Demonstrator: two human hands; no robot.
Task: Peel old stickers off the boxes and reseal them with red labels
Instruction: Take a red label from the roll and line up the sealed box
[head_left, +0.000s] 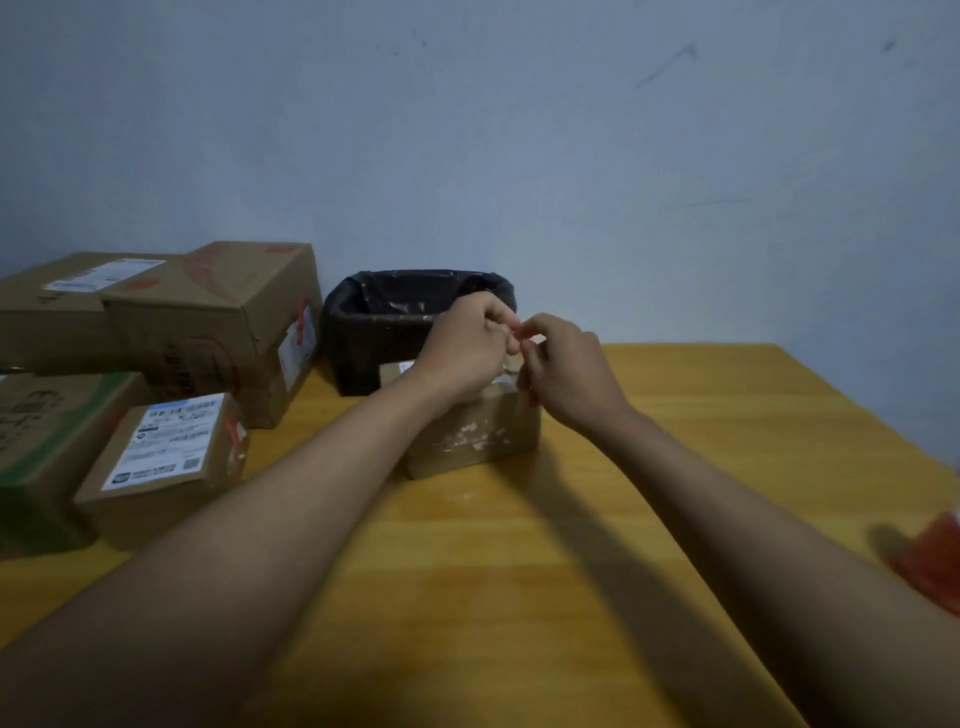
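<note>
I am working in the middle of the frame, above the small brown cardboard box (470, 434) with white torn residue on its front side, which is standing on the yellow wooden table (675, 441). My left hand (467, 348) and my right hand (566, 369) are meeting fingertip to fingertip just above the box, both with curled fingers, pinching something small and pale between them. I judge it is a peeled sticker piece which I am pulling off my fingers, but it is too small and blurred to say surely.

The next move probably calls for dropping this piece into the black-lined bin (363, 332) just behind the box, then reaching for a red label.

The box top is hidden under my hands. At the right edge, a blurred red object (930, 561) is cut off; perhaps the labels. In the left part, other cardboard boxes (166, 452) are waiting with white stickers on them.
</note>
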